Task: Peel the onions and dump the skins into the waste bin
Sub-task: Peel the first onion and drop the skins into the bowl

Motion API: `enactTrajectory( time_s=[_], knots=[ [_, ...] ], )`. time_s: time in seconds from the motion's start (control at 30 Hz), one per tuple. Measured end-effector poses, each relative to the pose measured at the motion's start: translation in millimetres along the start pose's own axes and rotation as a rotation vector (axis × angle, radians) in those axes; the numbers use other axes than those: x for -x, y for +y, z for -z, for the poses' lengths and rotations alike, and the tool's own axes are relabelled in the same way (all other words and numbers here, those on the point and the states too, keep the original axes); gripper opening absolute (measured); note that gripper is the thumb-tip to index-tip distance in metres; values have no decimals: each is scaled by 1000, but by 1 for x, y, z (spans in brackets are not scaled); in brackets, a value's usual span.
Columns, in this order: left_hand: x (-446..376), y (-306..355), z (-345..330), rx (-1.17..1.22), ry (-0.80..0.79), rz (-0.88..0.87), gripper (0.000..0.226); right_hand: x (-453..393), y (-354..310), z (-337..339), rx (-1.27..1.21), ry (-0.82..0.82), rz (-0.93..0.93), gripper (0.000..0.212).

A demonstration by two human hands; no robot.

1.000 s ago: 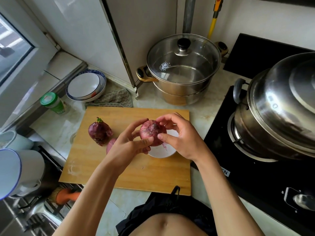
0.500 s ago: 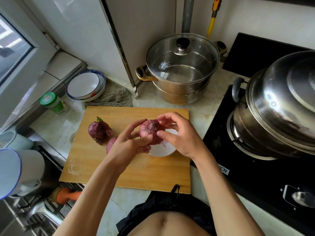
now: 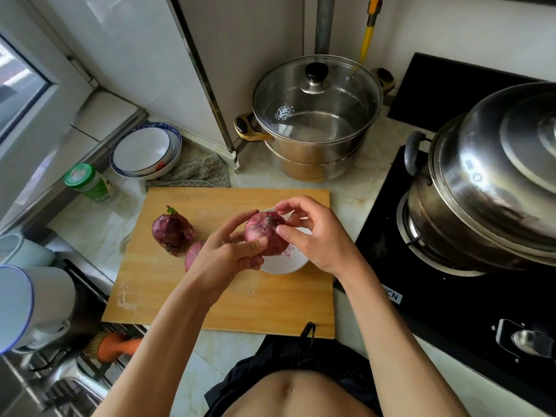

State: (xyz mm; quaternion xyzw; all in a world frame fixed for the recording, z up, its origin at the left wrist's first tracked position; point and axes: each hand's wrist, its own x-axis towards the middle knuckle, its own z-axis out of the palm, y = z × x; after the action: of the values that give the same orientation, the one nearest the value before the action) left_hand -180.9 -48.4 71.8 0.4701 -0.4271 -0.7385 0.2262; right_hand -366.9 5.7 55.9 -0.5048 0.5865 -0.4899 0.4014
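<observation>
Little moved since earlier: right hand (image 3: 319, 236) fingertips shifted onto the round red-purple onion (image 3: 264, 233), pinching skin at its top; left hand (image 3: 228, 251) grips it, mid-frame. Peeling step; next, tear skin free.

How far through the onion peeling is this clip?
Early. Nothing looks fully peeled. In hand: left hand holds an onion while the right hand picks at its top, above a white bowl. Left: two onions on the cutting board, then dumping skins; no bin visible.
</observation>
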Motion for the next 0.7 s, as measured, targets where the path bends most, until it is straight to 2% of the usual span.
enactTrajectory(
  time_s=[0.33,0.57,0.7],
  knots=[
    [-3,0,4,-9,25,-7,68,-2,2,-3,0,19,0,20],
    [-3,0,5,-13,16,29,67,0,6,-1,-13,30,-30,24],
    [-3,2,5,-30,16,27,68,1,10,1,3,71,-77,15]
  ],
)
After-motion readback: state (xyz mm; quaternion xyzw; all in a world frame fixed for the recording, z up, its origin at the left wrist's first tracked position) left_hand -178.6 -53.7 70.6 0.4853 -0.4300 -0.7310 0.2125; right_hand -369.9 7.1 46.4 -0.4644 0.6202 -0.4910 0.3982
